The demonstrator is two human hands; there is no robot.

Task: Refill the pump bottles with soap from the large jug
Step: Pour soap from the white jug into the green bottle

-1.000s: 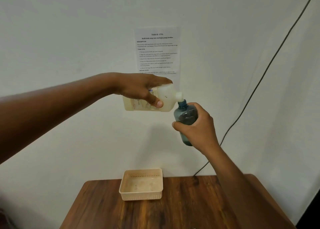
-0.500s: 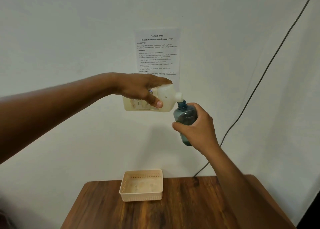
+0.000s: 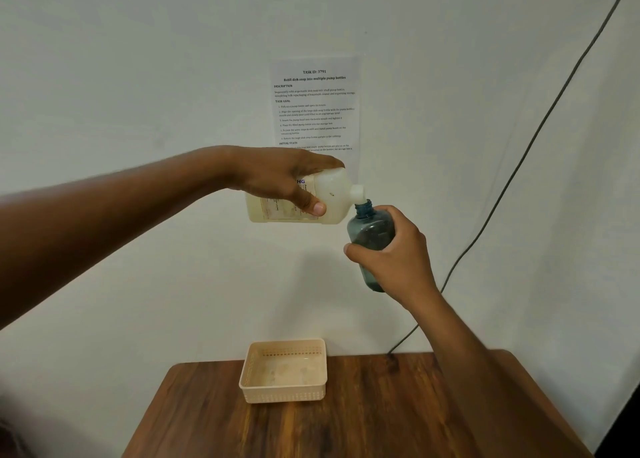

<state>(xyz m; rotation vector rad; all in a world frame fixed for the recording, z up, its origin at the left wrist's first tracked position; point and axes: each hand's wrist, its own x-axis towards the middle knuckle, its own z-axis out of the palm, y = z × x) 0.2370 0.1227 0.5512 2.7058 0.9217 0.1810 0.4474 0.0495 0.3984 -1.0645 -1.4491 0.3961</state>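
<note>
My left hand (image 3: pixel 285 178) grips the large cream-coloured soap jug (image 3: pixel 332 197), which lies on its side in the air with its spout pointing right. The spout rests right at the open neck of a small blue-grey bottle (image 3: pixel 369 229). That bottle has no pump on it and leans slightly left. My right hand (image 3: pixel 394 263) is wrapped around its lower body and hides most of it. Both are held high above the table, in front of the wall.
A wooden table (image 3: pixel 363 423) lies below, with a shallow beige perforated basket (image 3: pixel 249 385) near its back edge. A printed task sheet (image 3: pixel 313 107) hangs on the white wall. A dark cable (image 3: pixel 519 166) runs down the wall to the table's back right.
Both hands, the jug and the bottle hold nearly the same pose; the view has shifted only slightly.
</note>
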